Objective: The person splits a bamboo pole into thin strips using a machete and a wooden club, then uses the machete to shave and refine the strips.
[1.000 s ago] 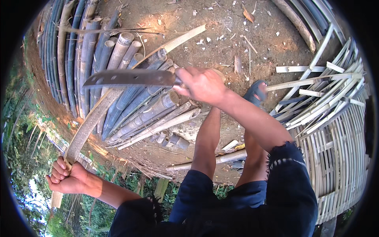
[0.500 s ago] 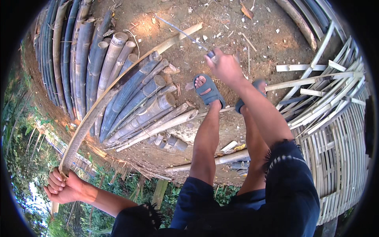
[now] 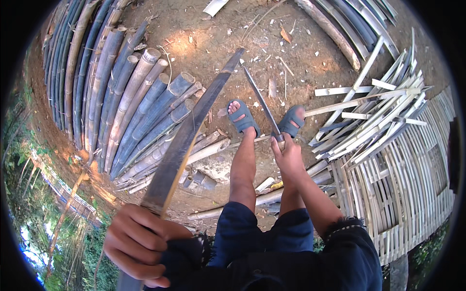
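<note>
At the near left, the left hand (image 3: 141, 245) is clenched around the near end of a long flat bamboo strip (image 3: 187, 138). The strip runs away from the person, slanting up and to the right, and its far tip ends over bare dirt near the top centre. Left of it lies a stack of bamboo poles (image 3: 121, 102), cut ends facing right. Two feet in blue sandals (image 3: 242, 116) stand on the dirt at centre. The right hand (image 3: 287, 156) is closed around the handle of a long knife (image 3: 259, 99), whose blade points away and slightly left, toward the strip's far end. The blade lies just right of the strip, not touching it. To the right sit loose split slats (image 3: 374, 111) and a woven bamboo mat (image 3: 407, 189). Half a second earlier the left hand was lower and farther left, and the strip curved across the poles; the right hand has drawn nearer.
</note>
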Motion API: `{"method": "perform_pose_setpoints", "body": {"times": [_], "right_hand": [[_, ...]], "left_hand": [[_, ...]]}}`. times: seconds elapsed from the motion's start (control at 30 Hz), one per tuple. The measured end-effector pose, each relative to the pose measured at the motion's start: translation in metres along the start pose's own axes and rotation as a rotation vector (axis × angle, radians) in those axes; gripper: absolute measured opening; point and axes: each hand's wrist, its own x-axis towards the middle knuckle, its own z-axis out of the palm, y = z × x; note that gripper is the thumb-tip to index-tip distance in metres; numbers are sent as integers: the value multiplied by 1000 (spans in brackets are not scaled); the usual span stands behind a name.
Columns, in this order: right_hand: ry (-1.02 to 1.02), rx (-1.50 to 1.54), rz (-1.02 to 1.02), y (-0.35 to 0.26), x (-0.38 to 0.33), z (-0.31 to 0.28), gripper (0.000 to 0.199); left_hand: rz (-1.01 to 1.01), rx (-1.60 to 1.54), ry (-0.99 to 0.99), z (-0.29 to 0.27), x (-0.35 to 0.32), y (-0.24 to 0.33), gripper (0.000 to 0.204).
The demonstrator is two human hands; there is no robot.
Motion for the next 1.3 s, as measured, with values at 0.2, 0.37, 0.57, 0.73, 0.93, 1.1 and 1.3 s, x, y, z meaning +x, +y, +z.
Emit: {"method": "perform_pose_setpoints", "body": {"times": [0.2,0.37,0.57,0.73,0.93,1.1,1.3], "right_hand": [[-128,-57,199,1,-20,-23,40],[-123,-70,258,-11,-24,-37,46],[-28,-29,285,7,-30,-41,46],[-68,-210,415,45,-81,-97,55],[326,13,728,62,-267,-175,49],[577,123,1011,65,-406,-173,50],[372,426,1363,94,-518,-85,68]], "left_hand": [[-248,-50,-411,39,5,6,14],[-201,-49,-382,38,6,-1,15],[-20,68,128,23,1,6,29],[63,87,1008,52,28,76,45],[-244,175,1137,118,136,158,47],[-315,55,828,212,228,187,30],[-406,-179,158,411,407,125,61]]}}
